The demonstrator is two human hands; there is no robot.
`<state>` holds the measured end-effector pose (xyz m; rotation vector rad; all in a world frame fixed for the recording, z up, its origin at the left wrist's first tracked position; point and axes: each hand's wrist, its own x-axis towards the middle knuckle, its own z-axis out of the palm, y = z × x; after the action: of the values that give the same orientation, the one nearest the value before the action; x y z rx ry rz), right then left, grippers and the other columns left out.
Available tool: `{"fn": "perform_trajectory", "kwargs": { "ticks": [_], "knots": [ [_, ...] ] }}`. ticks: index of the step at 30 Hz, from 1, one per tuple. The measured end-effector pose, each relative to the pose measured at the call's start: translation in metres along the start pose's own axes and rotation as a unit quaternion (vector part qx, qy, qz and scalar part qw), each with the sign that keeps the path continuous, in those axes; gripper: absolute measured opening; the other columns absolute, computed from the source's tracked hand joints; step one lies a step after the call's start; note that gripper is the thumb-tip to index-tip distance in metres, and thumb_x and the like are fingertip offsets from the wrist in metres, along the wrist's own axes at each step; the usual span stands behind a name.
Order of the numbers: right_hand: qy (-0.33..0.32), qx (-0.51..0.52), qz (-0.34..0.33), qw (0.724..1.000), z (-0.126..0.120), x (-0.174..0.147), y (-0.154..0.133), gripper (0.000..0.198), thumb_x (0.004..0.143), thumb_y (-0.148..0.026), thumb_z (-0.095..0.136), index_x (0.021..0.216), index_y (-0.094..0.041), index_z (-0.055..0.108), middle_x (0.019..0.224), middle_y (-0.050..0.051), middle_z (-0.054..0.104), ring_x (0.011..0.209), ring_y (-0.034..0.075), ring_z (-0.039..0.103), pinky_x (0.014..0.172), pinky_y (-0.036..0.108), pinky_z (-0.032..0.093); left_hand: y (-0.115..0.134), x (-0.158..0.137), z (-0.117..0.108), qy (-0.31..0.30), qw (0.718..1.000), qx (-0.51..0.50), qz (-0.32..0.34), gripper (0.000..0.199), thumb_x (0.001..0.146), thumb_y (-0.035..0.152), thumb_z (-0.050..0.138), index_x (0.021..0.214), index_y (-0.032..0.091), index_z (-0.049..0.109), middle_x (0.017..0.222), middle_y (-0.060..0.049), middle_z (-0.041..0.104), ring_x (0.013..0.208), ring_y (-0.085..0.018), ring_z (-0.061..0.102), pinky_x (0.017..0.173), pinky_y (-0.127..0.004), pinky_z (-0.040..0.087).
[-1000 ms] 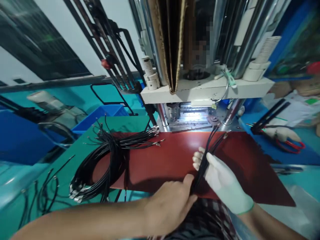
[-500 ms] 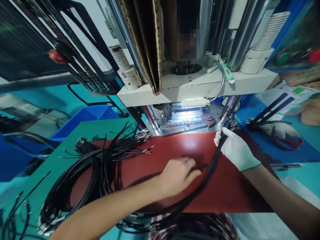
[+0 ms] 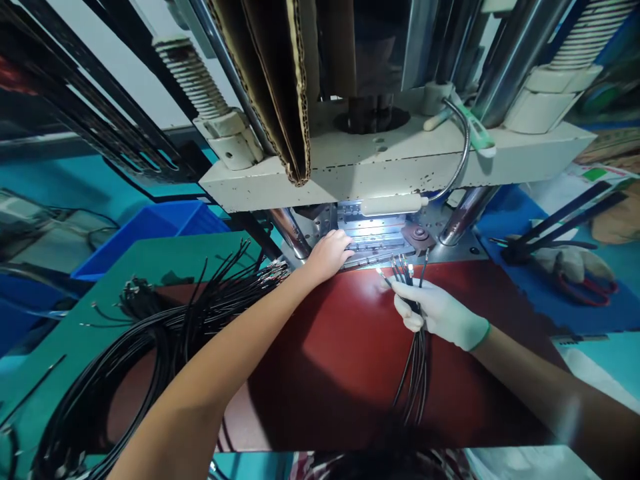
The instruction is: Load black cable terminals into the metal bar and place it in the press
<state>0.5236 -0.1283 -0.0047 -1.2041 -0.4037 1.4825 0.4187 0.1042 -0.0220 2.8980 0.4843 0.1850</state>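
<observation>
My right hand (image 3: pixel 425 305), in a white glove, is closed around a bundle of black cables (image 3: pixel 414 373). Their metal-tipped ends point up toward the press, and the lengths hang down over the red mat (image 3: pixel 320 373). Bare, my left hand (image 3: pixel 329 255) reaches to the left end of the lit metal fixture (image 3: pixel 377 230) under the press plate. Its fingers are bent at the fixture's front strip; whether anything is between them is hidden. Left of my forearm lies a large coil of black cables (image 3: pixel 150 337), with many tips gathered near the fixture.
A thick press plate (image 3: pixel 350 183) on steel posts spans overhead, with a white lamp (image 3: pixel 393 205) beneath it. Folded cardboard (image 3: pixel 280 100) hangs down at its front. A blue bin (image 3: pixel 155 233) stands at left. Red-handled scissors (image 3: pixel 590 293) lie on the blue surface at right.
My left hand has moved up and forward from the mat to the fixture. My right hand has brought the cable bundle left and down, away from the right post. The view has shifted closer.
</observation>
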Motion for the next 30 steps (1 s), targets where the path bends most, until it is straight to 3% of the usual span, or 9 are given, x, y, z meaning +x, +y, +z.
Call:
{"fn": "perform_trajectory", "kwargs": {
  "ticks": [4, 9, 14, 16, 19, 21, 23, 25, 30],
  "knots": [
    [-0.013, 0.035, 0.000, 0.999, -0.002, 0.005, 0.003, 0.026, 0.080, -0.033, 0.073, 0.090, -0.012, 0.061, 0.071, 0.004, 0.063, 0.051, 0.006, 0.049, 0.047, 0.019, 0.040, 0.004, 0.005, -0.005, -0.012, 0.997, 0.070, -0.008, 0.028, 0.096, 0.031, 0.046, 0.112, 0.013, 0.059, 0.115, -0.012, 0.060, 0.109, -0.025, 0.057, 0.094, -0.034, 0.047],
    [-0.054, 0.060, 0.009, 0.997, -0.008, 0.003, 0.003, 0.025, 0.077, -0.030, 0.075, 0.085, -0.012, 0.060, 0.060, -0.003, 0.053, 0.041, 0.000, 0.026, 0.040, 0.015, 0.019, 0.025, -0.022, -0.034, 0.000, 0.987, 0.135, -0.083, 0.030, 0.100, 0.032, 0.035, 0.116, 0.014, 0.052, 0.112, -0.013, 0.060, 0.093, -0.025, 0.064, 0.076, -0.031, 0.048],
    [-0.086, -0.002, -0.005, 0.996, -0.005, -0.003, 0.001, 0.034, 0.088, -0.041, 0.065, 0.071, -0.013, 0.054, 0.051, -0.006, 0.043, 0.039, 0.000, 0.020, 0.039, 0.017, 0.017, 0.052, -0.059, -0.048, 0.011, 0.977, -0.149, -0.149, 0.031, 0.098, 0.039, 0.036, 0.106, 0.015, 0.054, 0.079, -0.004, 0.060, 0.072, -0.017, 0.058, 0.066, -0.027, 0.045],
    [-0.099, -0.020, -0.003, 0.995, -0.001, -0.008, 0.001, 0.027, 0.089, -0.038, 0.062, 0.079, -0.014, 0.060, 0.049, -0.006, 0.044, 0.037, 0.002, 0.023, 0.038, 0.017, 0.021, 0.063, -0.068, -0.042, -0.036, 0.914, -0.351, -0.200, 0.042, 0.099, 0.046, 0.031, 0.093, 0.014, 0.058, 0.069, -0.002, 0.054, 0.057, -0.011, 0.051, 0.052, -0.022, 0.039],
    [-0.149, -0.055, 0.046, 0.986, 0.006, -0.018, 0.004, 0.022, 0.089, -0.034, 0.060, 0.094, -0.012, 0.064, 0.059, 0.000, 0.061, 0.038, 0.004, 0.035, 0.039, 0.018, 0.029, 0.073, -0.074, -0.027, -0.138, 0.750, -0.593, -0.259, 0.043, 0.098, 0.045, 0.032, 0.090, 0.012, 0.058, 0.060, 0.001, 0.047, 0.041, -0.006, 0.039, 0.039, -0.018, 0.027],
    [-0.176, -0.057, 0.076, 0.980, 0.011, -0.022, 0.007, 0.023, 0.089, -0.034, 0.060, 0.094, -0.012, 0.064, 0.067, 0.005, 0.066, 0.039, 0.003, 0.037, 0.039, 0.018, 0.030, 0.076, -0.076, -0.019, -0.189, 0.656, -0.687, -0.248, 0.037, 0.098, 0.042, 0.036, 0.091, 0.012, 0.057, 0.060, 0.002, 0.047, 0.040, -0.006, 0.041, 0.039, -0.018, 0.030],
    [-0.168, -0.045, 0.069, 0.982, 0.015, -0.024, 0.011, 0.024, 0.089, -0.036, 0.060, 0.093, -0.013, 0.063, 0.063, 0.001, 0.064, 0.038, 0.002, 0.032, 0.039, 0.017, 0.029, 0.079, -0.079, -0.012, -0.208, 0.597, -0.745, -0.215, 0.030, 0.097, 0.041, 0.041, 0.088, 0.014, 0.052, 0.063, 0.002, 0.049, 0.043, -0.007, 0.046, 0.041, -0.018, 0.035],
    [-0.133, -0.071, 0.037, 0.988, 0.020, -0.024, 0.013, 0.025, 0.090, -0.040, 0.060, 0.088, -0.015, 0.062, 0.057, -0.002, 0.058, 0.037, 0.002, 0.032, 0.038, 0.017, 0.029, 0.081, -0.081, -0.006, -0.191, 0.578, -0.773, -0.175, 0.027, 0.094, 0.041, 0.049, 0.082, 0.016, 0.047, 0.064, 0.002, 0.050, 0.046, -0.007, 0.049, 0.042, -0.018, 0.038],
    [-0.056, -0.255, -0.021, 0.965, 0.038, -0.022, 0.012, 0.032, 0.088, -0.035, 0.061, 0.063, -0.015, 0.058, 0.054, 0.001, 0.060, 0.039, 0.006, 0.049, 0.042, 0.019, 0.037, 0.090, -0.082, 0.006, -0.120, 0.615, -0.762, -0.162, 0.029, 0.096, 0.042, 0.044, 0.081, 0.017, 0.046, 0.058, 0.005, 0.046, 0.042, -0.007, 0.043, 0.039, -0.017, 0.033]
  ]
}}
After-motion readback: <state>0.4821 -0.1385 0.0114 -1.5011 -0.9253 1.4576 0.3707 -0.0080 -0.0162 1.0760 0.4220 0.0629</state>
